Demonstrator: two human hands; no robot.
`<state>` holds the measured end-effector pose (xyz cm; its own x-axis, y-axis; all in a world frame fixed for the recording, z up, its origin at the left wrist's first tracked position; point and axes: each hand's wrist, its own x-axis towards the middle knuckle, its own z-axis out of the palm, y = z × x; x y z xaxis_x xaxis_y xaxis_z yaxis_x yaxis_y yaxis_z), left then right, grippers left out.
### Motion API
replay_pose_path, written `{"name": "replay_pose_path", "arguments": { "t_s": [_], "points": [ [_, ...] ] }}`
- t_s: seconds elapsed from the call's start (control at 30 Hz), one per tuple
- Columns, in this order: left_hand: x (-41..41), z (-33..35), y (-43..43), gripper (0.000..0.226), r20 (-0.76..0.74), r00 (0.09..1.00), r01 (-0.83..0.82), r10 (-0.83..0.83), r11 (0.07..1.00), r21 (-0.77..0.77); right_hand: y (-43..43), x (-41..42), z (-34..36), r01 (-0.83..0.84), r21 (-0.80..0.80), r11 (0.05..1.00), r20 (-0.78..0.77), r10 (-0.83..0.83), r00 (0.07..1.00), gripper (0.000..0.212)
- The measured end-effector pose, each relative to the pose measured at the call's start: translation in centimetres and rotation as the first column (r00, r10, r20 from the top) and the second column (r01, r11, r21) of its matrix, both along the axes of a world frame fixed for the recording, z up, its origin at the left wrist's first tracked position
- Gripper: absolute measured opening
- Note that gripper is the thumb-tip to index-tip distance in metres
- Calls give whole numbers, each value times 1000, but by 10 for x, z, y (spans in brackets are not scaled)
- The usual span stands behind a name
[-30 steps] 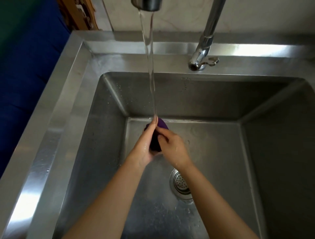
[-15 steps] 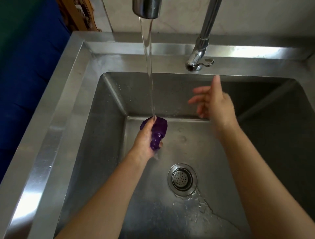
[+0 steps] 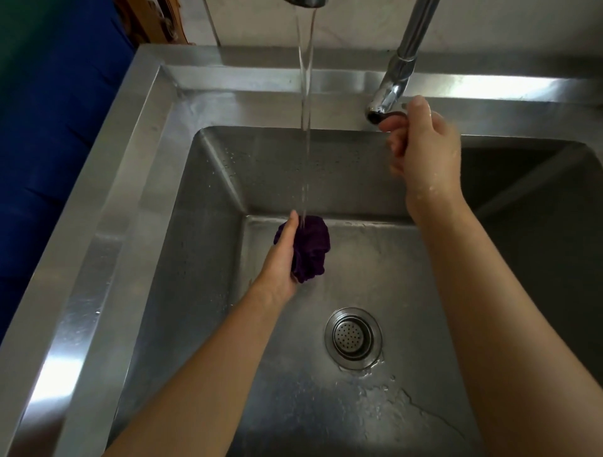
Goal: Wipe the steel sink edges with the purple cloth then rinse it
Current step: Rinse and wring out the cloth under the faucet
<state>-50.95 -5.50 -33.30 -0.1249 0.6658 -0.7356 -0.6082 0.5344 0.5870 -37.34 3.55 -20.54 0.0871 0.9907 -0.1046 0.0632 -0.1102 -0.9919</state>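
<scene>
My left hand (image 3: 282, 261) grips the bunched purple cloth (image 3: 311, 249) low inside the steel sink (image 3: 137, 182). A thin stream of water (image 3: 306, 130) falls from the spout (image 3: 305, 2) at the top edge onto the cloth. My right hand (image 3: 421, 146) is raised at the back rim, with thumb and fingers closed around the faucet's small handle (image 3: 390, 112). The faucet's base (image 3: 396, 81) stands on the rear ledge of the sink.
A round perforated drain (image 3: 353, 337) sits in the basin floor, with a trail of water running right of it. A blue surface (image 3: 49, 114) lies left of the sink. A pale wall (image 3: 359, 22) rises behind the rear ledge.
My right hand left the cloth, rose to the back right and closed on the faucet handle. My left hand stayed under the stream with the cloth.
</scene>
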Motion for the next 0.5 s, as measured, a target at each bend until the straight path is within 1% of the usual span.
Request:
{"name": "replay_pose_path", "arguments": {
  "t_s": [0.07,0.17,0.27,0.37,0.43,0.5],
  "points": [
    [0,-1,-2,42,18,1000,0,0,1000,-9,0,3,-4,-18,8,1000,-16,18,1000,42],
    [0,-3,-4,50,17,1000,13,-13,1000,-14,1,8,-9,-72,17,997,-95,73,993,42],
    [1,-5,-6,48,4,1000,18,-18,999,-27,1,11,-15,-118,12,993,-231,118,966,42],
    [2,-5,-4,45,13,1000,6,-6,999,-35,2,13,-23,-181,4,984,-364,170,916,44],
    [3,-4,-4,49,7,1000,6,-6,999,-38,3,14,-26,-207,18,978,-404,196,894,44],
    [4,-4,-2,55,-4,1000,10,-10,999,-40,1,13,-30,-186,17,982,-376,179,909,47]
  ]
}}
